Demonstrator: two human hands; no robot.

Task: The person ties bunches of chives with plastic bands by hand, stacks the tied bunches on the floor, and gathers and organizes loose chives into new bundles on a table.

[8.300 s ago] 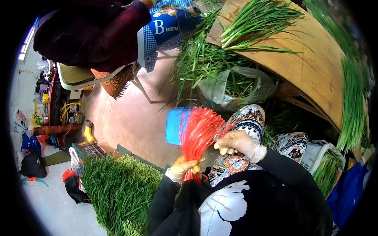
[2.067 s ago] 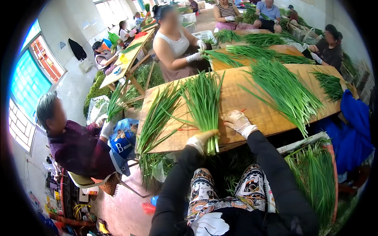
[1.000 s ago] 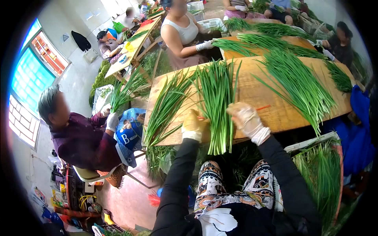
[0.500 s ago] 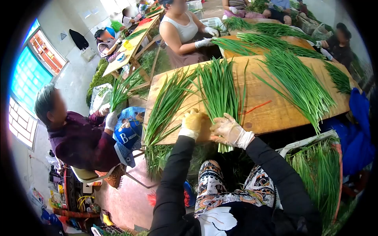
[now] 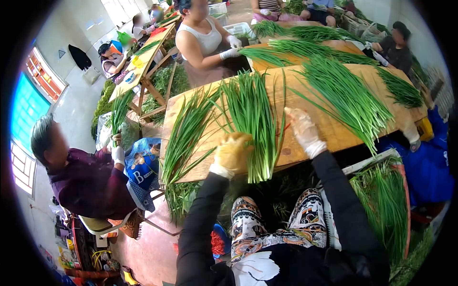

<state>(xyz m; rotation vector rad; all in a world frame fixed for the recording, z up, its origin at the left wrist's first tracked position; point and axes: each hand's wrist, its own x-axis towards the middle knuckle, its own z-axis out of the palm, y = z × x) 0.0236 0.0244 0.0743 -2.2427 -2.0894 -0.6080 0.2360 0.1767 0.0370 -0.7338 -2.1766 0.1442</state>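
Note:
A bundle of green garlic chives (image 5: pixel 253 107) lies on the wooden table (image 5: pixel 296 152), its pale stalk ends over the near edge. My left hand (image 5: pixel 233 153), in a yellowed glove, is closed at the bundle's left side near the stalk ends; some of its fingers are hidden. My right hand (image 5: pixel 304 127), in a stained white glove, is closed just right of the bundle. A bit of red strip (image 5: pixel 287 126) shows at its fingers. Left of the bundle is a looser pile of chives (image 5: pixel 188 136).
A large chive pile (image 5: pixel 343 95) covers the table's right part. At my right stands a crate of chives (image 5: pixel 381 209). A co-worker (image 5: pixel 86 171) sits at the left with chives in hand; another person (image 5: pixel 205 43) works across the table.
My right hand has left the stalk ends and moved up and right to the red strip, which no longer lies flat on the wood. My left hand has come against the bundle. The view has shifted.

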